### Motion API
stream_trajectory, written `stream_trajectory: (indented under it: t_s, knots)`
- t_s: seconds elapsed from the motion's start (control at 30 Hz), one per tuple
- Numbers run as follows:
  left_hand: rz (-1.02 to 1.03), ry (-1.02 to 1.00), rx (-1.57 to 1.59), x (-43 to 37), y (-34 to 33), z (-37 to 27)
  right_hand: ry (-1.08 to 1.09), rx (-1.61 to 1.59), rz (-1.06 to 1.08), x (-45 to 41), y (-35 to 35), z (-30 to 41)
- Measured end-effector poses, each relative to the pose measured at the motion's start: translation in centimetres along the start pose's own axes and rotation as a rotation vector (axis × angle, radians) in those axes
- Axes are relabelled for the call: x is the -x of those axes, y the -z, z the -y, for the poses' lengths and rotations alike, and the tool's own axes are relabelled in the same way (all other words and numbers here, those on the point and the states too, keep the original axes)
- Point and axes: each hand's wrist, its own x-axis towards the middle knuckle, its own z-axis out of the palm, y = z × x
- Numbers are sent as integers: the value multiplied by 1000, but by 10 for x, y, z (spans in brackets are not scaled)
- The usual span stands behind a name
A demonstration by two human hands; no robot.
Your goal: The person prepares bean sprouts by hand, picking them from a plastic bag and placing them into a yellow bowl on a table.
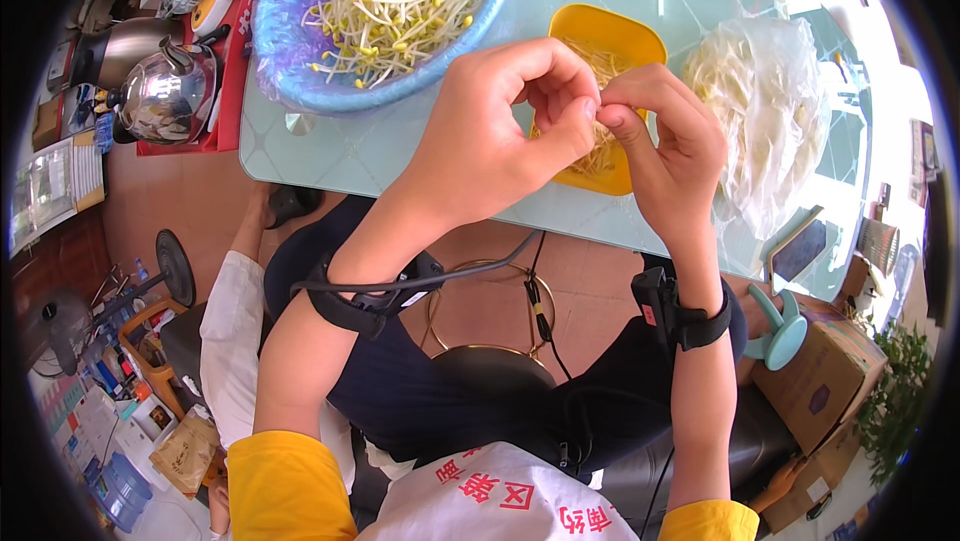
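My left hand [517,117] and my right hand [664,136] meet fingertip to fingertip above a yellow plastic container [611,22]. Both pinch a small pale piece that looks like a bean sprout, mostly hidden by the fingers. Thin sprout tails [592,158] lie in the container, partly covered by my hands. To the upper left, a blue basket [491,8] lined with thin plastic holds a heap of yellow-headed bean sprouts [397,12]. A clear plastic bag [765,113] with pale sprouts in it lies right of my right hand.
Everything stands on a glass-topped table [337,155]. A phone [799,248] leans near its right edge. A steel kettle [169,91] stands on a red tray at left. Another person's leg [232,323] is beside me. Cables hang from the wrist straps [349,308].
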Motion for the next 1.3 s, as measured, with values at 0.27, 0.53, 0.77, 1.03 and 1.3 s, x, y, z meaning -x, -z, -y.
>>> stream_trajectory:
  t_s: [0.27,0.53,0.77,1.03,1.3]
  knots:
    - [127,121,-73,1,1,-7,2,9,0,3,4,-1]
    - [115,146,-83,-1,-9,-3,-26,107,-5,5,10,-2]
    - [229,-163,-226,-7,-16,-4,-122,253,-110,8,19,-8]
    - [411,-475,86,12,-57,-28,-201,305,-126,13,22,-14]
    - [451,-547,495,38,-52,-71,-209,405,-9,29,27,-15]
